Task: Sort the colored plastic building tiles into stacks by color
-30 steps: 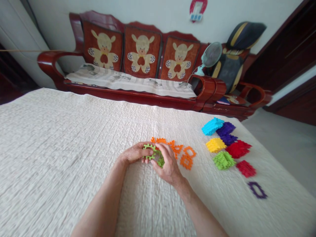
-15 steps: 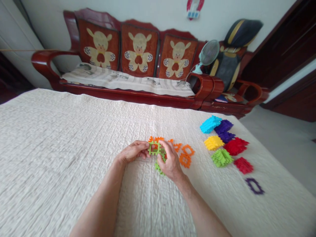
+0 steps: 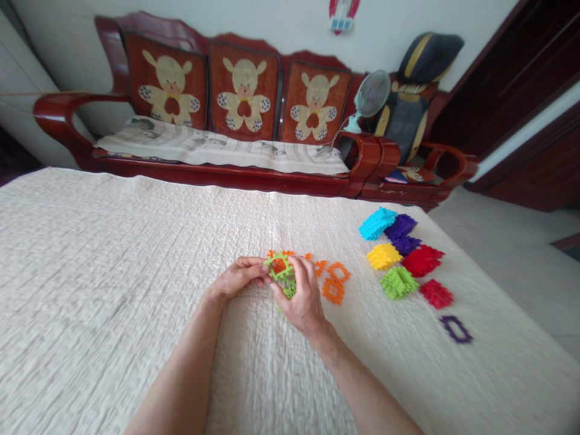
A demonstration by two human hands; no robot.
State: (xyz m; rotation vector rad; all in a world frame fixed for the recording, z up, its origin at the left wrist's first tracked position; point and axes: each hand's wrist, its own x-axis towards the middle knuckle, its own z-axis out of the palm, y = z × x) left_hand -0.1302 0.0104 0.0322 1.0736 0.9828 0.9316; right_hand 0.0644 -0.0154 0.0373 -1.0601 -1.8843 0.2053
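A square, toothed green interlocking building piece (image 3: 286, 266) is held up with an open middle. My left hand (image 3: 240, 278) pinches its left edge between thumb and fingers. My right hand (image 3: 301, 297) curls around its right side, fingertips at the edge and thumb lower down. More green building pieces (image 3: 289, 289) show beneath the frame, by the right thumb; whether they are joined to it I cannot tell. Behind and right of my hands lie several orange building pieces (image 3: 333, 290), some flat, some partly hidden by my fingers.
Stacks of blue (image 3: 377, 223), purple (image 3: 401, 226), yellow (image 3: 383, 257), red (image 3: 423, 260) and green pieces (image 3: 399, 282) stand at the right of the white quilted cover (image 3: 136, 254). A single purple frame (image 3: 455, 330) lies nearer. A wooden sofa (image 3: 217, 179) is beyond.
The green piece has tilted in my fingers. My right hand's thumb has moved left, below the piece. The whole view has shifted slightly.
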